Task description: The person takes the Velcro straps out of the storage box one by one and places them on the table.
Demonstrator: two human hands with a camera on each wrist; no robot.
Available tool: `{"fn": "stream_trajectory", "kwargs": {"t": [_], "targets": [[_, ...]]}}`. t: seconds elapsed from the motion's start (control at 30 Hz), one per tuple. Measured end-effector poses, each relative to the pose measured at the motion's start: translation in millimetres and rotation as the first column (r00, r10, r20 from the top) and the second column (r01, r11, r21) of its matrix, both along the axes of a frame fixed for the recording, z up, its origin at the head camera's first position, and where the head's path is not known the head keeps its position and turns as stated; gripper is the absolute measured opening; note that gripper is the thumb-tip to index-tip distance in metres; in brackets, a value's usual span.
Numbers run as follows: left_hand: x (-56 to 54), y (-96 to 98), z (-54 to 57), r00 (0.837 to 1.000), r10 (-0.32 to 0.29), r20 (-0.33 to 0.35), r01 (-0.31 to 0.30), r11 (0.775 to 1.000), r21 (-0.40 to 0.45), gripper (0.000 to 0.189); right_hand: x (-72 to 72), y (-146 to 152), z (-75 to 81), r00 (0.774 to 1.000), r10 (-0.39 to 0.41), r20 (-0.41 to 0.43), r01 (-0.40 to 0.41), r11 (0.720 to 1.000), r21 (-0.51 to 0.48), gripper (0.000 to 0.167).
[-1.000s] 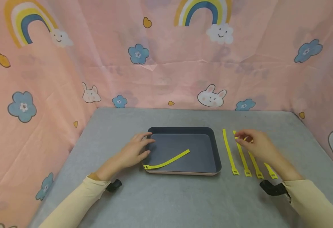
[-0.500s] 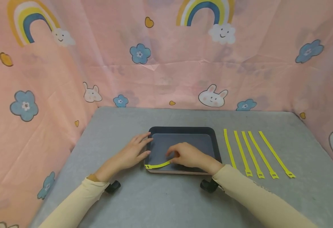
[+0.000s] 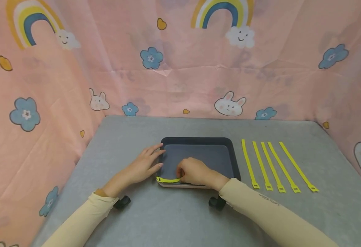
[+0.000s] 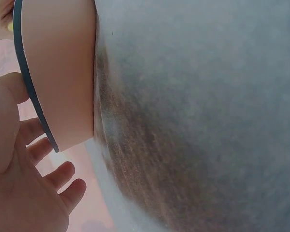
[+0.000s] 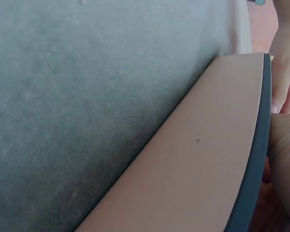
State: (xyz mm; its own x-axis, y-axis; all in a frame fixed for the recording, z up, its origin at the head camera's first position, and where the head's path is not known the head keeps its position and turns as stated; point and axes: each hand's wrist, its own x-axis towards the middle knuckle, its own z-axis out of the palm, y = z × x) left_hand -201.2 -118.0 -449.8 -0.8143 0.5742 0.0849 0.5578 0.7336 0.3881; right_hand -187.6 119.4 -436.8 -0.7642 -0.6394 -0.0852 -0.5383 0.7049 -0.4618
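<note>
A dark grey rectangular baking tray point(image 3: 212, 156) with a pinkish outer wall stands on the table. Along its front left edge lies a yellow hook-and-loop cable tie point(image 3: 168, 180), its slotted head at the front left corner. My right hand point(image 3: 195, 171) reaches into the tray and pinches the tie near its other end, which the fingers hide. At the left rim, my left hand point(image 3: 141, 167) rests with loosely extended fingers. The left wrist view shows those fingers point(image 4: 38, 150) at the tray's rim, holding nothing else.
Several more yellow cable ties point(image 3: 273, 166) lie side by side to the right of the tray, slotted heads toward me. Grey cloth covers the table point(image 3: 155, 219). A pink patterned curtain point(image 3: 180, 82) hangs behind and at both sides.
My right hand has moved left from the loose ties into the tray and taken hold of the tie there, drawing its free end down toward the front edge. The left hand has stayed put.
</note>
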Motion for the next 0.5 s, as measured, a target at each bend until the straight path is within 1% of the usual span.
{"fn": "stream_trajectory", "kwargs": {"t": [0.13,0.23,0.4,0.5], "targets": [[0.4,-0.7,1.2,1.000,-0.001,0.001,0.001,1.000,0.006,0.054,-0.6,-1.0,0.1,1.000,0.010,0.008,-0.010,1.000,-0.005,0.010],[0.4,-1.2,0.7,1.000,-0.006,-0.003,0.006,1.000,0.011,0.054,0.2,-1.7,-0.4,1.000,0.006,-0.005,-0.007,1.000,-0.015,0.010],[0.6,-1.7,0.2,1.000,-0.008,0.004,0.008,1.000,0.018,0.054,3.1,-3.9,-1.6,0.999,-0.026,-0.037,0.025,1.000,-0.014,0.016],[0.5,-1.4,-0.5,1.000,-0.006,0.004,0.006,1.000,0.020,0.054,5.6,-5.1,-0.2,0.998,-0.039,-0.048,0.038,0.999,-0.020,0.017]]}}
